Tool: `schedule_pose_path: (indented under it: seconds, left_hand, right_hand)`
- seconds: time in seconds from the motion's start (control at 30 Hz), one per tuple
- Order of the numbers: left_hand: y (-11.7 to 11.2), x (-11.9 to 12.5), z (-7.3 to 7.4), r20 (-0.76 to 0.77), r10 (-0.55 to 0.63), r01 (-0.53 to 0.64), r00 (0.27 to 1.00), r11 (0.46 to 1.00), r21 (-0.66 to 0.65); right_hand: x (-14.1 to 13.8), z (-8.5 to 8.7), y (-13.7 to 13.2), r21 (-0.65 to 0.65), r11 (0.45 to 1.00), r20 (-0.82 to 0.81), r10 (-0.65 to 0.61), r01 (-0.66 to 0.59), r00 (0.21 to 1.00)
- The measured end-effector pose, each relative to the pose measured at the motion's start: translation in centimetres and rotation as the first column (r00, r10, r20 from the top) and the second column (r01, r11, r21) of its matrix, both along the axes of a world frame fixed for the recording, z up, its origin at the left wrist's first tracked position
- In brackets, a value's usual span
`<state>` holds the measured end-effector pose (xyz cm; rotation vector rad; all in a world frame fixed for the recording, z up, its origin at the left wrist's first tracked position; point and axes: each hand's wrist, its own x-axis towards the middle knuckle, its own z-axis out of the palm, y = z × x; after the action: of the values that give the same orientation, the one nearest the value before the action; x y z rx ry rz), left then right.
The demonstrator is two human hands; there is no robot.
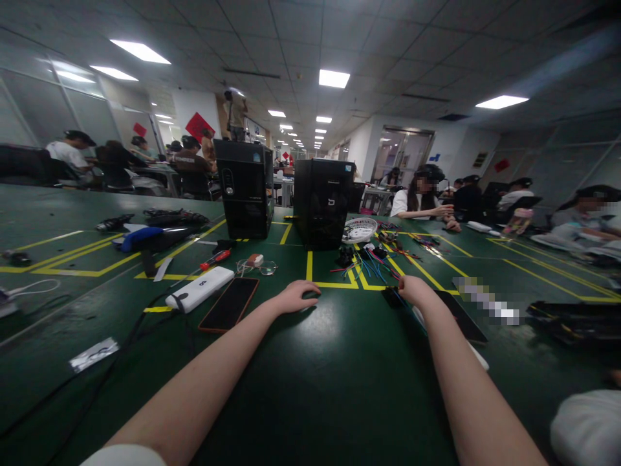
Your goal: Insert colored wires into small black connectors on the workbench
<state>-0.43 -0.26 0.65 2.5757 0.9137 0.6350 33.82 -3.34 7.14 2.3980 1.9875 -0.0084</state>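
Observation:
My left hand (297, 298) rests on the green table (310, 382), thumb and fingers apart, with nothing in it. To its left lie a dark phone with an orange-brown edge (229, 304) and a white power bank (200, 289). My right hand (413, 291) is closed, fingertips pressed together by a small black piece (392, 296) on the table. What the fingers pinch is hidden. A flat dark panel (460, 317) and a white object lie partly behind my right forearm. Beyond that hand are thin coloured wires (371, 264).
Two black computer towers (245, 194) (324, 200) stand ahead. A white basket (359, 229), eyeglasses (264, 266), a red screwdriver (216, 259) and a blue-handled tool (140, 238) lie around. Black cable runs at left. A person (422, 197) sits across; a black part (577, 321) lies right.

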Motion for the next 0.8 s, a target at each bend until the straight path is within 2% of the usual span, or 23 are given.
schedule_pose_path:
  seconds: [0.27, 0.5, 0.7, 0.8]
  left_hand:
    - [0.0, -0.1, 0.1, -0.002, -0.001, 0.001, 1.0, 1.0, -0.01]
    - [0.1, 0.0, -0.1, 0.009, -0.001, 0.001, 1.0, 1.0, -0.009]
    - [0.2, 0.0, -0.3, 0.006, 0.0, 0.0, 1.0, 1.0, 0.003]
    - [0.3, 0.0, -0.4, 0.009, 0.005, -0.005, 1.0, 1.0, 0.01]
  right_hand:
    - [-2.1, -0.3, -0.1, -0.008, 0.997, -0.139, 0.073, -0.075, 0.988]
    - [-0.2, 1.0, -0.2, 0.12, 0.992, -0.129, -0.018, 0.033, 0.991]
    - [-0.5, 0.3, -0.1, 0.075, 0.993, -0.157, 0.102, -0.091, 0.982]
    - [-0.7, -0.3, 0.0, 0.082, 0.992, -0.14, 0.111, -0.1, 0.984]
